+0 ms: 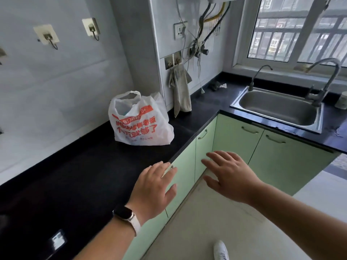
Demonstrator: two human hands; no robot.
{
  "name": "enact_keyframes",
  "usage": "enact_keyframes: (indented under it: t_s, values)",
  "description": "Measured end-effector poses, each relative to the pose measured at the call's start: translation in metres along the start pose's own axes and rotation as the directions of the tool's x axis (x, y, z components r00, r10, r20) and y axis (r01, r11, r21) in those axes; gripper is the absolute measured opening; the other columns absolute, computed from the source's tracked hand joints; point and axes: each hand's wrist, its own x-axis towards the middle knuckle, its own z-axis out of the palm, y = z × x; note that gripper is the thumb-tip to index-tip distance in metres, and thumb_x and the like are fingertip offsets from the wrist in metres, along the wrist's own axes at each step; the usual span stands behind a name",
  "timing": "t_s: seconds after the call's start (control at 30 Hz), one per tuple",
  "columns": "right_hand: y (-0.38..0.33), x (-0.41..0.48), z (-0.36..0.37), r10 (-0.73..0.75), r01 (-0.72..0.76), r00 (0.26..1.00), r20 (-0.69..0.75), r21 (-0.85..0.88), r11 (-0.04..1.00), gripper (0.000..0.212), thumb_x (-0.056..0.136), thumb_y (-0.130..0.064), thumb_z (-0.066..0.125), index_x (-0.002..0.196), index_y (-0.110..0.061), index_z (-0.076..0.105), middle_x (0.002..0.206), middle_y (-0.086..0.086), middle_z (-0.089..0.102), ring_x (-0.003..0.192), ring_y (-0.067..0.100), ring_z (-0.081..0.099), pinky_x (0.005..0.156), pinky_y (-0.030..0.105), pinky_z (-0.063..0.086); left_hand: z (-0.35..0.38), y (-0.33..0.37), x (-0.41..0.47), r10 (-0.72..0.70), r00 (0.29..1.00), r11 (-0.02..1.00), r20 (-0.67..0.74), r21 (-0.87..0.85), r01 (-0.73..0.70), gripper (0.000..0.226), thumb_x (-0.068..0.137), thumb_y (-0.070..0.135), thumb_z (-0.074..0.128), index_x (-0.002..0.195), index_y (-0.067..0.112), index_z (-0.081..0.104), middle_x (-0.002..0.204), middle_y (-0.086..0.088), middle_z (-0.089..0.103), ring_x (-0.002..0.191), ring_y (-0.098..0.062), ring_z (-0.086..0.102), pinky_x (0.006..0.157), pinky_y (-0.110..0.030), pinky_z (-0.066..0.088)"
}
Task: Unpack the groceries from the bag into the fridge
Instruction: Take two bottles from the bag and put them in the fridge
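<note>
Flat hands (pixel 189 181) before crinkled plastic bag (pixel 140 121) on glossy counter (pixel 75 175).

Two bare hands: left hand (pixel 154 186), right hand (pixel 231 175). Left forearm (pixel 105 239) and right forearm (pixel 300 218) are uncovered all the way to the frame edge. The left wrist wears a fitness band (pixel 124 212) with a glossy black oblong screen, rounded corners and a thin pale metallic case rim. Its strap (pixel 136 225) is off-white, smooth and plain, possibly silicone, and runs round the wrist below the screen. Fingers (pixel 216 155) are slightly blurred, so nail detail is unclear. At the bottom edge is one shoe (pixel 221 249), white, only partly in view, with faint grey stripe marks along its side.
</note>
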Motion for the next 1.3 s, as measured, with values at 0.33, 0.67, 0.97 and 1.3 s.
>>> enact_keyframes:
  t_s: [0.33,0.67,0.97,1.3]
  values:
    - [0.112,0.104,0.012,-0.107,0.113,0.989,-0.102,0.054,0.992,0.05,0.091,-0.056,0.04,0.126,-0.024,0.058,0.128,0.0,0.061,0.12,0.024,0.055,0.099,0.04,0.044,0.016,0.004,0.125,-0.077,0.997,0.992,0.002,0.097,0.076,0.045,0.093,0.044,0.051,0.128,0.017,0.061,0.127,-0.004,0.062,0.119,-0.024,0.056,0.099,-0.042,0.048]
    - [0.13,0.182,0.025,-0.205,0.22,0.97,-0.129,0.121,0.968,0.051,0.091,-0.055,0.04,0.125,-0.024,0.059,0.128,-0.001,0.06,0.121,0.025,0.055,0.099,0.041,0.045,0.022,-0.03,0.172,-0.197,0.98,0.973,0.04,0.132,0.19,0.044,0.095,0.046,0.046,0.129,0.02,0.058,0.126,0.0,0.06,0.12,-0.02,0.053,0.102,-0.039,0.046]
    - [0.117,0.255,0.042,-0.175,0.179,0.983,-0.051,0.098,0.979,0.049,0.09,-0.055,0.041,0.124,-0.025,0.059,0.127,-0.003,0.06,0.121,0.023,0.054,0.098,0.04,0.046,0.053,-0.11,0.205,-0.229,0.973,0.972,0.011,0.061,0.228,0.042,0.093,0.048,0.048,0.126,0.022,0.057,0.126,-0.003,0.061,0.121,-0.024,0.055,0.099,-0.042,0.049]
    - [0.068,0.347,0.047,-0.179,0.178,0.984,0.005,0.033,0.983,0.052,0.092,-0.059,0.036,0.128,-0.027,0.056,0.131,-0.005,0.058,0.125,0.022,0.052,0.102,0.042,0.043,0.054,-0.211,0.228,-0.249,0.967,0.968,-0.061,0.018,0.251,0.048,0.093,0.048,0.048,0.131,0.021,0.058,0.133,-0.002,0.058,0.125,-0.023,0.054,0.103,-0.043,0.047]
